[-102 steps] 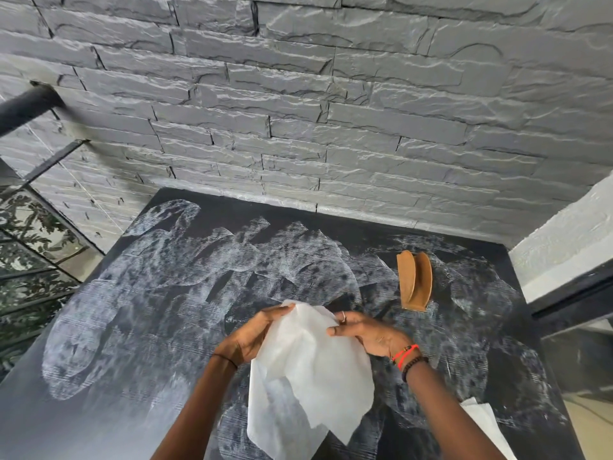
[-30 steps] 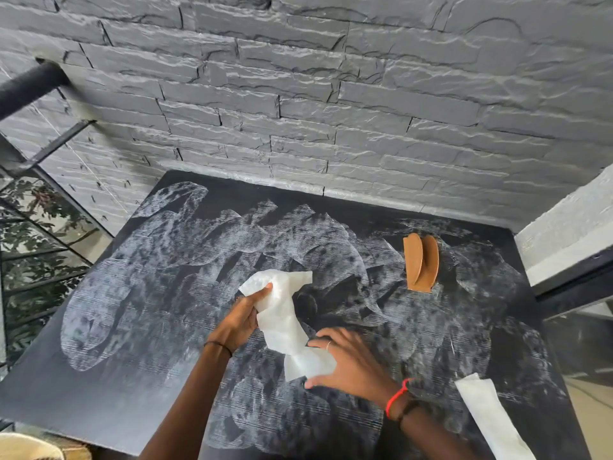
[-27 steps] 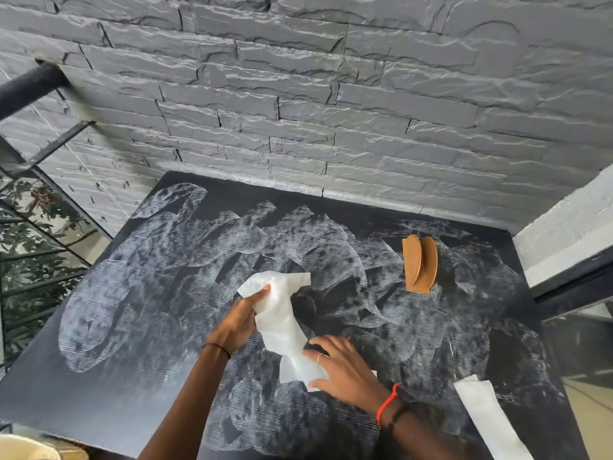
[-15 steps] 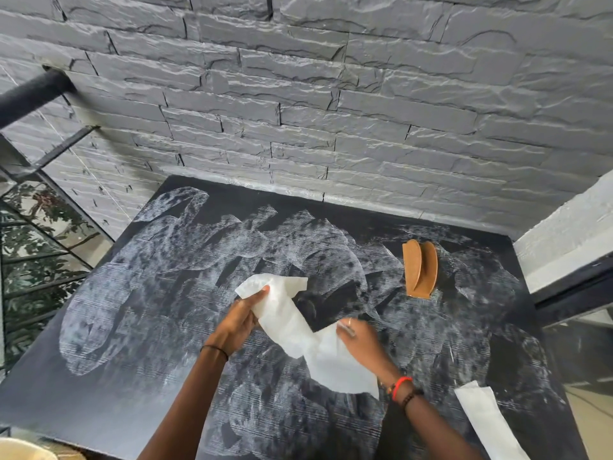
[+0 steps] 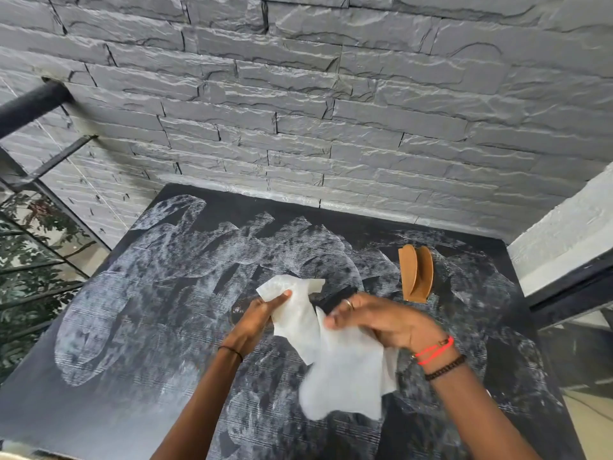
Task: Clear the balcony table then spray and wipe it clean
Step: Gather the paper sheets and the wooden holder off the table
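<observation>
step: wiping stage, likely readying wipe (image 5: 338, 366) above near middle of smeared table (image 5: 132, 376) | left hand (image 5: 262, 313) pinches its far corner | right hand (image 5: 374, 320) blurred on its middle, grip unclear | next: press flat, wipe streaks

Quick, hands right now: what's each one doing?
Left hand: pinching a corner of the paper towel.
Right hand: touching it, blurred; grip cannot be told.

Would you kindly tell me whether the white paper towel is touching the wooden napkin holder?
Apart. The head view shows a strip of dark table between the paper towel's upper corner and the wooden napkin holder.
</observation>
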